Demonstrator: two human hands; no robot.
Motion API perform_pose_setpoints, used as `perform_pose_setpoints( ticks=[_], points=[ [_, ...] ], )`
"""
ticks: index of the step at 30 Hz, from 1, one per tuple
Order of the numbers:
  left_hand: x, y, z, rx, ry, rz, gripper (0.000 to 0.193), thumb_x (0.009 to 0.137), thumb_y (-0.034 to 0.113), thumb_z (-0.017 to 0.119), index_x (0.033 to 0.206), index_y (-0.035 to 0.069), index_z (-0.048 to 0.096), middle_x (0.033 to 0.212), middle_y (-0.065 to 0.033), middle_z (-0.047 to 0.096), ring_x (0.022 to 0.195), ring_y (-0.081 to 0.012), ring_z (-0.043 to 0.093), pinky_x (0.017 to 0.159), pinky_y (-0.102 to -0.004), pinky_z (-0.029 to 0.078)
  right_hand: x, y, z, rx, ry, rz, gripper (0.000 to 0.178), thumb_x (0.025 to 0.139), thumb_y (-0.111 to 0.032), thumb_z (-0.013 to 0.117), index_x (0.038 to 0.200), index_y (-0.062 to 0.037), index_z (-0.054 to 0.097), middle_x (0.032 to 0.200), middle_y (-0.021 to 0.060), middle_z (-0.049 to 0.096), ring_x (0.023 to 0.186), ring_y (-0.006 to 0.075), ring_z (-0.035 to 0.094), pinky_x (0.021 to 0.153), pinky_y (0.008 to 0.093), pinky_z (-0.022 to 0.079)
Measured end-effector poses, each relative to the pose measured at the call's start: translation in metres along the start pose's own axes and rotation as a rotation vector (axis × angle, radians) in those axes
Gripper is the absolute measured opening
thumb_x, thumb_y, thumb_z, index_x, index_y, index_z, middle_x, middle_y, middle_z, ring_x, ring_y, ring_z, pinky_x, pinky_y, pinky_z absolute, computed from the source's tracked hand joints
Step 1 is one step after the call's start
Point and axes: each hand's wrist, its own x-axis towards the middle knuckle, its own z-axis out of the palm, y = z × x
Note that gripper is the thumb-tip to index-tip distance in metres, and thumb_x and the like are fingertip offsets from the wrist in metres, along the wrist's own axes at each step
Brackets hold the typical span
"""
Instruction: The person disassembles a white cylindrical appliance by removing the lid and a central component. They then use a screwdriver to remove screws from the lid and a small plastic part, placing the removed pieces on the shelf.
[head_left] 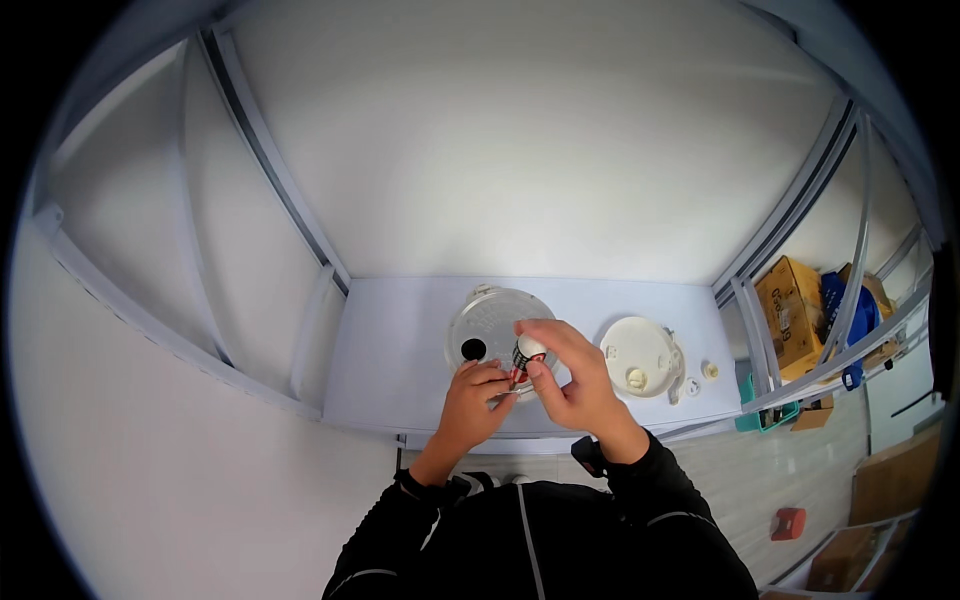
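Observation:
My right hand (580,385) grips a small bottle (522,362) with a white rounded end and a black and red label. The bottle is tilted, its lower end pointing down toward my left fingers. My left hand (472,405) is closed, its fingertips together beside that lower end; what they pinch, if anything, is too small to make out. Both hands are over the near part of a round, pale, translucent lid-like piece (515,303) on the table. A black round spot (473,349) shows on this piece, just beyond my left fingers.
To the right lies a white round basin-like part (625,332) with a small cream piece (637,378) inside. Two small parts, a white ring (693,385) and a cream knob (710,370), lie near the right edge of the white table (390,350). Cardboard boxes (790,305) stand beyond the frame.

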Motion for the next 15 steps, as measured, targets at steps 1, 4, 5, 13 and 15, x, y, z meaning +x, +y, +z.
perform_pose_setpoints(
  ticks=[1, 4, 5, 13, 15],
  points=[
    [0.0, 0.001, 0.0, -0.003, -0.003, -0.006, 0.017, 0.082, 0.012, 0.086, 0.098, 0.007, 0.081, 0.111, -0.0073, 0.076, 0.122, -0.0315, 0.069, 0.11, -0.0541, 0.047, -0.002, 0.0, 0.0, -0.025, 0.001, -0.024, 0.041, 0.089, -0.009, 0.083, 0.129, -0.0034, 0.074, 0.115, 0.0182, 0.071, 0.098, 0.031, 0.071, 0.084, 0.0359, 0.058],
    [0.001, 0.003, -0.001, -0.008, -0.014, -0.021, 0.017, 0.083, 0.012, 0.085, 0.099, 0.007, 0.082, 0.109, -0.0085, 0.076, 0.124, -0.0324, 0.069, 0.111, -0.0538, 0.047, -0.003, 0.0, -0.003, -0.148, 0.009, -0.094, 0.042, 0.092, -0.001, 0.074, 0.134, -0.0014, 0.07, 0.122, 0.0207, 0.073, 0.105, 0.0316, 0.072, 0.096, 0.0392, 0.057],
    [0.001, 0.003, -0.002, -0.007, -0.018, -0.026, 0.017, 0.084, 0.012, 0.085, 0.099, 0.007, 0.082, 0.109, -0.0086, 0.076, 0.125, -0.0323, 0.069, 0.111, -0.0536, 0.047, -0.006, 0.003, -0.004, -0.117, -0.011, -0.048, 0.042, 0.092, -0.001, 0.074, 0.134, -0.0013, 0.07, 0.123, 0.0201, 0.072, 0.105, 0.0313, 0.072, 0.096, 0.0395, 0.057],
    [-0.001, 0.003, -0.003, 0.005, 0.005, 0.008, 0.018, 0.083, 0.011, 0.085, 0.1, 0.007, 0.082, 0.111, -0.0075, 0.076, 0.123, -0.0309, 0.069, 0.11, -0.0514, 0.047, -0.005, -0.002, -0.003, 0.009, 0.065, 0.026, 0.043, 0.086, -0.008, 0.087, 0.127, -0.0018, 0.075, 0.116, 0.0122, 0.066, 0.097, 0.0249, 0.07, 0.092, 0.0375, 0.057],
    [0.0, 0.004, -0.003, -0.011, 0.003, 0.006, 0.018, 0.083, 0.011, 0.084, 0.101, 0.007, 0.083, 0.109, -0.008, 0.077, 0.124, -0.032, 0.069, 0.11, -0.0514, 0.047, -0.005, -0.002, -0.006, -0.105, 0.036, -0.04, 0.041, 0.09, -0.005, 0.081, 0.13, -0.0007, 0.073, 0.118, 0.016, 0.07, 0.101, 0.0268, 0.072, 0.093, 0.0381, 0.057]
  ],
)
